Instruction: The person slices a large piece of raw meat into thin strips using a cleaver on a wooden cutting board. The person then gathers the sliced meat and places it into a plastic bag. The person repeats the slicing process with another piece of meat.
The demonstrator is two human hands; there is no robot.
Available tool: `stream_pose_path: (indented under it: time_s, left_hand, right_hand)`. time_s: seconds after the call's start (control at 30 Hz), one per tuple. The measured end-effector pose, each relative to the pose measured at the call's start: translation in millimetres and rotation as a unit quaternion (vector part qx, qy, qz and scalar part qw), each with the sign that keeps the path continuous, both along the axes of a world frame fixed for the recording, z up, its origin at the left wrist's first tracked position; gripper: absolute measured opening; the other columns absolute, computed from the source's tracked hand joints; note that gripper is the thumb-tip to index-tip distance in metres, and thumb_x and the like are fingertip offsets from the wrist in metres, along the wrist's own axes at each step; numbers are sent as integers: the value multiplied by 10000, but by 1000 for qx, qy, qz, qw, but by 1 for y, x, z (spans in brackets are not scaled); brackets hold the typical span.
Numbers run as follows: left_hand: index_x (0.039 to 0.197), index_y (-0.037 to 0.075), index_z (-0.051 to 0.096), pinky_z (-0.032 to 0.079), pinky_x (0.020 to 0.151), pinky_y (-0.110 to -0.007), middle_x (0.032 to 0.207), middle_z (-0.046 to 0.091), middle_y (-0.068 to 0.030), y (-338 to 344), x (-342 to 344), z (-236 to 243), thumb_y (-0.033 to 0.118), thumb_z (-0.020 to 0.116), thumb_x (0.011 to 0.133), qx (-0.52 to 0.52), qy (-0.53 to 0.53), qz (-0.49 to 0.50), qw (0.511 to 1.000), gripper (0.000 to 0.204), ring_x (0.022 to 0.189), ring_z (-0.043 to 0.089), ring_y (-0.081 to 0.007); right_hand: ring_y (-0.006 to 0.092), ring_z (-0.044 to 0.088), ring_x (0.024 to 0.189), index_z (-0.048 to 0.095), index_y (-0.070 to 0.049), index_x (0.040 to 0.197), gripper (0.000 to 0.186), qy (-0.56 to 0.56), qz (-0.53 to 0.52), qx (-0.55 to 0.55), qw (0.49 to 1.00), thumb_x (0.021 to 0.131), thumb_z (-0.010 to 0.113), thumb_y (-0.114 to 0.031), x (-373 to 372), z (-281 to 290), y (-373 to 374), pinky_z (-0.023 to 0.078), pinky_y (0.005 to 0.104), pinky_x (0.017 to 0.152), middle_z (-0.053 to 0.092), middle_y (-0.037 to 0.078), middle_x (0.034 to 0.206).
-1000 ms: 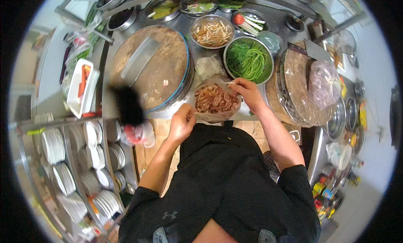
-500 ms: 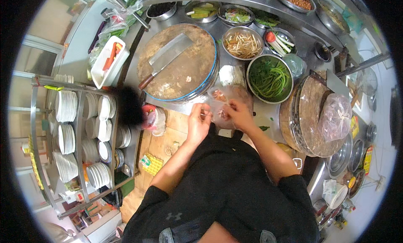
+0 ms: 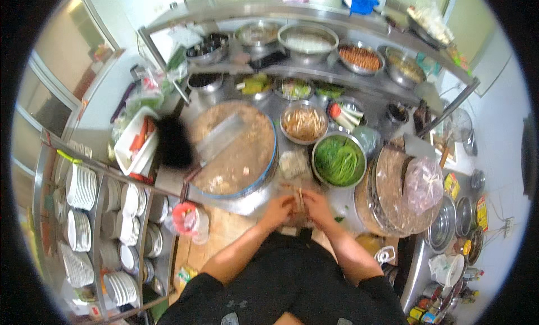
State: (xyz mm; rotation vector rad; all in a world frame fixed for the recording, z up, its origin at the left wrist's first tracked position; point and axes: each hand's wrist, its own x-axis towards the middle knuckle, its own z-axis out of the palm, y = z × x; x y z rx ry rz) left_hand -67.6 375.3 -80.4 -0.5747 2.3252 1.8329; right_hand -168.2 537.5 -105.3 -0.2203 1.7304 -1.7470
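Note:
At the counter's near edge, in front of my body, my left hand (image 3: 278,210) and my right hand (image 3: 319,209) are closed on the two sides of a clear plastic bag (image 3: 297,208). Brownish-pink pieces show through the bag; motion blur hides what they are. Just beyond it lies a whitish packet (image 3: 293,164). A steel bowl of green stems and leaves (image 3: 338,160) stands to the far right of the bag. Left of the hands, a cleaver (image 3: 220,140) rests on a round chopping board (image 3: 247,162) with a blue band.
A second round board (image 3: 377,198) at right carries a tied plastic bag (image 3: 424,184). Several steel bowls line the back, including bean sprouts (image 3: 304,123), below a raised steel shelf (image 3: 314,15). Plates (image 3: 80,187) fill a rack at left. A red-rimmed container (image 3: 188,218) hangs near the counter edge.
The view has tilted up, so the counter sits lower and the upper shelf shows. My hands have come closer together around the bag, still gripping it.

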Motion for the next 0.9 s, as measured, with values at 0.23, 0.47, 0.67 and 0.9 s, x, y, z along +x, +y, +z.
stream_pose_path:
  time_s: [0.23,0.47,0.67,0.9]
  left_hand:
    - [1199,62,741,534,576,-298,918,726,-43,-4,-3,24,288,733,991,119,-37,6,992,307,691,659,-125]
    - [1260,81,726,555,618,-307,960,728,-57,0,1,26,278,742,987,212,-38,13,977,338,729,666,-151]
    - [1186,49,714,591,783,-359,1151,710,-85,5,-4,-38,197,756,973,468,-72,115,873,263,970,684,-195]
    - [1111,5,685,584,691,-419,1013,713,-123,-26,12,-55,103,734,940,371,-70,274,885,203,818,687,-267]
  right_hand:
    - [152,677,1026,599,-83,1471,469,29,183,45,982,1003,620,-66,-20,30,-2,557,305,856,730,104,1197]
    - [171,680,980,643,-116,1412,458,129,306,78,940,956,629,-77,-32,13,-6,546,343,829,743,85,1195]
    - [152,665,822,672,-51,1247,312,221,349,88,906,949,655,-142,-50,-23,0,548,320,737,721,68,989]
    - [180,675,863,735,-15,1079,265,145,245,198,938,947,761,-244,-57,-24,11,550,346,815,727,75,970]
